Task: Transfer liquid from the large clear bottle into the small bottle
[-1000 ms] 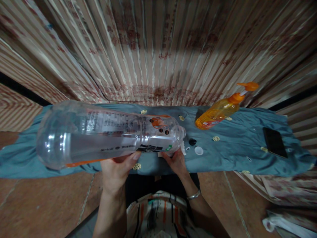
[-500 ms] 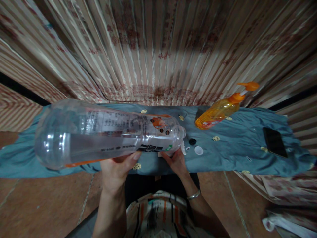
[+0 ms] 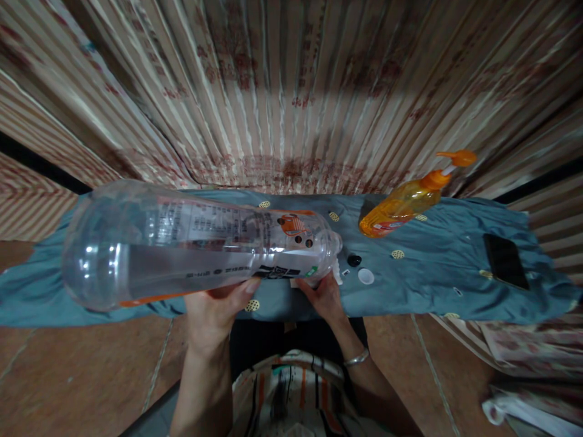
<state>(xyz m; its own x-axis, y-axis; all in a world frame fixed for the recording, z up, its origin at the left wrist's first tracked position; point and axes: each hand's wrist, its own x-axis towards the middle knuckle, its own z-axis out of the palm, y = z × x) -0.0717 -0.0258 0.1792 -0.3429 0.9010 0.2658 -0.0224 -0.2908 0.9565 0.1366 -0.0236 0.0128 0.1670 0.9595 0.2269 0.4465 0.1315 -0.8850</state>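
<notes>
A large clear plastic bottle [image 3: 159, 267] with a printed label lies on its side across the view, its neck to the right and its rounded base to the left. My left hand [image 3: 218, 309] is closed on it from the near side, thumb against the lower edge and the other fingers hidden beneath. Close to the neck, my right hand [image 3: 325, 297] grips the bottle's near side, its fingertips mostly out of sight. Something white and crinkled [image 3: 337, 272] pokes out behind that hand. A small black cap [image 3: 354, 260] and a white round lid [image 3: 365, 276] lie right of the neck.
An orange pump bottle [image 3: 396, 209] stands at the back right of the blue cloth [image 3: 437, 261]. A dark phone [image 3: 506, 261] lies farther right. Striped curtains [image 3: 282, 109] hang behind and at both sides. Brown floor tiles [image 3: 113, 364] show below.
The large bottle's base has shifted very slightly left and up. Both hands keep their hold, and everything else looks the same.
</notes>
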